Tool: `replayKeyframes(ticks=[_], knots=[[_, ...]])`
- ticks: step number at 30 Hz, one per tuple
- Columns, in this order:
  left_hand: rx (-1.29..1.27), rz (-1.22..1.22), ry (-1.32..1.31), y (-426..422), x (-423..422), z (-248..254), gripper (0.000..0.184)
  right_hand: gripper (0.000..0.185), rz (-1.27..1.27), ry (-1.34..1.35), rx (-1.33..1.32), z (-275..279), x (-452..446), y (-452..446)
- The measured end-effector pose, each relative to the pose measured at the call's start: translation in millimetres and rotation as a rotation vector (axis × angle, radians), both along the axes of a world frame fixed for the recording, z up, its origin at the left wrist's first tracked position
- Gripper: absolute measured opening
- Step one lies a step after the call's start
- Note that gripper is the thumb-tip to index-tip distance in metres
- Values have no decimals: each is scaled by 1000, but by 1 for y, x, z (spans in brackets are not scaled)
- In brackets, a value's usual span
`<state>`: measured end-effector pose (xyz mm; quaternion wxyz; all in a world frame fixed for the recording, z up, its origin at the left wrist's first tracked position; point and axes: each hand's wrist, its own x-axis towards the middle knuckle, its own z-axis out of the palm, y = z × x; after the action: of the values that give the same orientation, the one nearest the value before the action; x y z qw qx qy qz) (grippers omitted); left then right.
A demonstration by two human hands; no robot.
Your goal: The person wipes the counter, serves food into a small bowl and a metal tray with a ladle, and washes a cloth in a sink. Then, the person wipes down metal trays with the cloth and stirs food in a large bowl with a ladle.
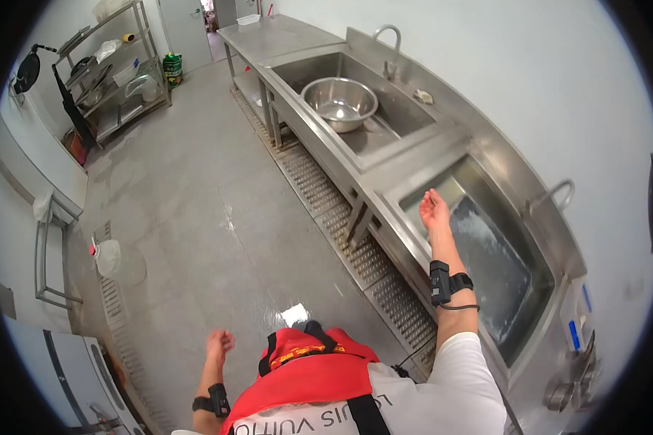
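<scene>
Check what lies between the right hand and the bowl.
In the head view, the steel divider and part of the far basin separate the right hand from the bowl.

Sinks (519, 225), two; taps (398, 45), two — one per sink. Steel bowl (339, 104), one. Hands (434, 209), two; black forearm units (440, 283), two — one to each. Green bag (173, 70), one. White tray (249, 19), one. Plastic jug (109, 259), one. Red apron (315, 380), one.

Near steel sink (541, 280) — white-patched water (486, 250) inside
</scene>
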<state>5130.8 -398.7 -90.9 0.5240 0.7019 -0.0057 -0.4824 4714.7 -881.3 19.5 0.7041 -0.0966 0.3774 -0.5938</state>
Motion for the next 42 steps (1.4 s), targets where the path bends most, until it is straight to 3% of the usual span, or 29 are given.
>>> replayKeyframes(ticks=[3,6,9,12,14,15,16,18,22,26,29,34,37,42], knots=[[172,70,185,39,42,-42,18,20,27,110,-34,14,65,-60],[477,262,263,42,93,-43,18,35,48,158,-83,30,106,-104],[402,384,208,9,181,-49,20,36,2,130,-139,32,121,-144],[279,273,125,-80,265,-58,29,32,-124,197,-67,42,128,-174],[127,33,-4,-213,308,-43,34,28,-231,280,-11,41,120,-197],[187,-2,-24,-257,320,-41,33,27,-261,280,1,39,112,-204],[245,-43,-50,-300,327,-38,33,26,-296,277,13,36,103,-213],[106,-282,-50,-405,311,-4,31,24,-389,295,31,29,87,-234],[-43,-594,60,-521,288,6,28,17,-591,431,85,32,73,-279],[88,-742,59,-569,300,0,30,26,-665,546,115,39,88,-329],[232,-736,109,-575,324,-19,32,31,-497,802,154,22,105,-356],[505,-717,162,-585,395,-74,38,35,-449,929,223,1,120,-407],[310,-869,307,-608,416,-59,42,41,-425,930,253,-4,120,-435],[386,-815,363,-713,373,-26,42,43,-396,1011,291,-16,107,-491]])
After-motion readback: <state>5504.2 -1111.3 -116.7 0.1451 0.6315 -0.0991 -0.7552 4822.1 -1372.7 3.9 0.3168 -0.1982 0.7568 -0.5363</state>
